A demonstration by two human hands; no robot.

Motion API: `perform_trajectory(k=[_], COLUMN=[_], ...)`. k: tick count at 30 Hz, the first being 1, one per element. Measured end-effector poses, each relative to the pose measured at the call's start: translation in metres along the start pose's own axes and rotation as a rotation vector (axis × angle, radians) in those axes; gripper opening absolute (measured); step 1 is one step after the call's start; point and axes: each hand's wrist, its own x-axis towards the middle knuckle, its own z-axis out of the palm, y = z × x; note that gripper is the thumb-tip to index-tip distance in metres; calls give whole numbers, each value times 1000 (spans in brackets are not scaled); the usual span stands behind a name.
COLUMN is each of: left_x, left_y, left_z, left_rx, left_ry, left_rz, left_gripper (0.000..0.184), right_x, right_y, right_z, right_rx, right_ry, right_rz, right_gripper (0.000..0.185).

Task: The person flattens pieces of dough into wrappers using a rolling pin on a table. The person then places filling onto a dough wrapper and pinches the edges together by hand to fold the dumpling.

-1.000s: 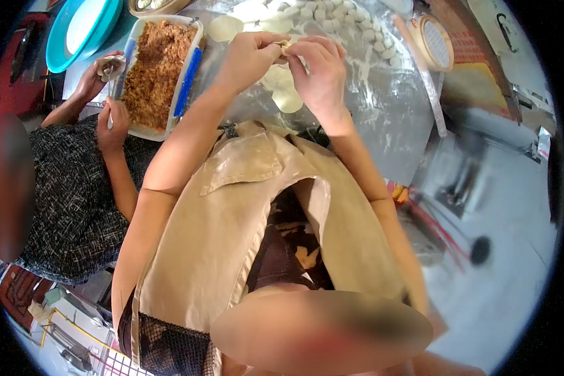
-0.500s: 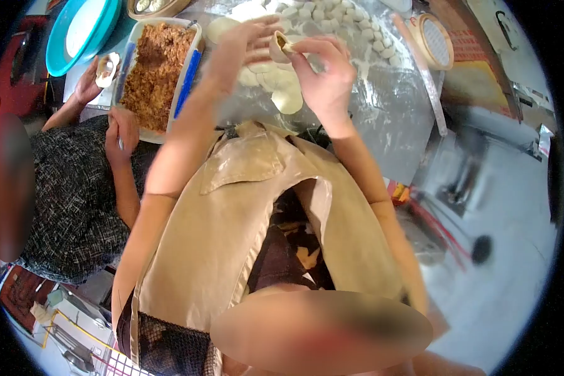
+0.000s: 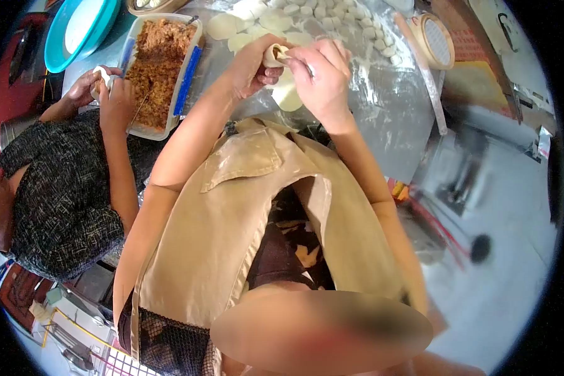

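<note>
My left hand [image 3: 249,67] is closed around a small bun [image 3: 272,57] of thin white dough, its top open with dark filling showing. Thumb and fingers of my right hand [image 3: 324,76] pinch the bun's rim on the right side. Beneath both hands, a flat round dough wrapper [image 3: 287,98] lies on the floured metal table [image 3: 382,119]. More wrappers [image 3: 223,27] overlap just beyond my left hand. Farther back sit several small dough pieces [image 3: 323,24] dusted with flour.
Left of my forearm stands a clear container with a blue clip [image 3: 188,81], holding brown minced filling [image 3: 160,72]. A co-worker's hands [image 3: 114,103] work dough beside it. There is a turquoise basin [image 3: 55,44] at upper left. A wooden strip [image 3: 425,75] and round bamboo steamer [image 3: 448,47] are at right.
My left hand has come in from the left, out of a blurred open pose, and now cups the bun. The bun has shifted slightly left and down. The co-worker's hands have come together.
</note>
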Motion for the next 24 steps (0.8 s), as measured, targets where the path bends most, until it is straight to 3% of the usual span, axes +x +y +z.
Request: perform_trajectory(k=[7,11,13,14,16,17,20,24], left_x=[-1,1,-1,-4,-12,-9,-2,-3], left_y=[11,13,23,19,6,-5,-15,-7], left_z=[2,-2,3,6,19,18,13,5], left_rx=[156,145,355,355,39,12,7,45], left_ry=[-23,-97,-79,-79,-26,-14,-12,-81], left_rz=[-107,-101,-189,-189,10,122,203,49], left_gripper=[24,27,35,35,45,50,48,43], right_x=[8,11,12,10,7,6,-2,7], right_y=[-2,-6,-1,-4,-9,-7,1,-1], right_z=[-10,-12,-13,-13,-13,-11,-10,-19], right_rx=[-95,-72,-62,-62,84,84,139,43], right_ry=[-61,-44,-75,-75,14,17,-36,-130], right_rz=[-141,-82,-142,-142,33,33,113,3], right_gripper=[15,15,13,13,11,11,10,10])
